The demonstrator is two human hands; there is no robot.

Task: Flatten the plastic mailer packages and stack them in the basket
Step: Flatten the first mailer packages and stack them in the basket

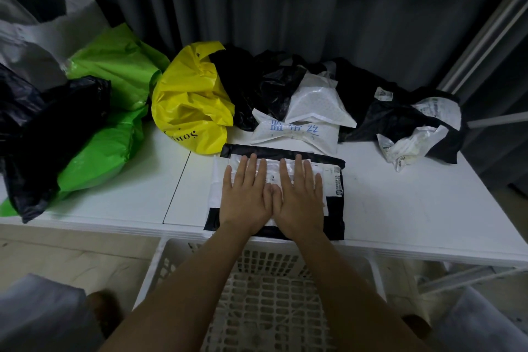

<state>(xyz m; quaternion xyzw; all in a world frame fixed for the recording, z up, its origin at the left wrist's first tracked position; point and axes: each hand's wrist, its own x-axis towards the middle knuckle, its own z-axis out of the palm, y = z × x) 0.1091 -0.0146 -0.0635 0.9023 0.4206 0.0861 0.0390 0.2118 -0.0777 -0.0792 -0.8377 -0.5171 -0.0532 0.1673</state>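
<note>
A black mailer [334, 208] with a white label lies flat on the white surface [400, 208], at its near edge. Both hands press on it from above. The left hand [245, 197] and the right hand [300, 200] lie side by side, palms down, and their thumbs touch in the middle. The fingers [254, 168] are straight and spread a little; they grip nothing. The mailer is under the palms and fingers, and its black far edge shows just beyond the fingertips. Its right part shows beside the right hand.

The white basket [160, 266] stands below the near edge of the surface, under the forearms. I cannot tell whether anything lies in it.

Behind the mailer lie other crumpled bags: a yellow bag [188, 106], a white bag [297, 131] with blue writing, green bags [114, 71] and black bags [51, 123] at the left, and a black and white bag [414, 128] at the right.
</note>
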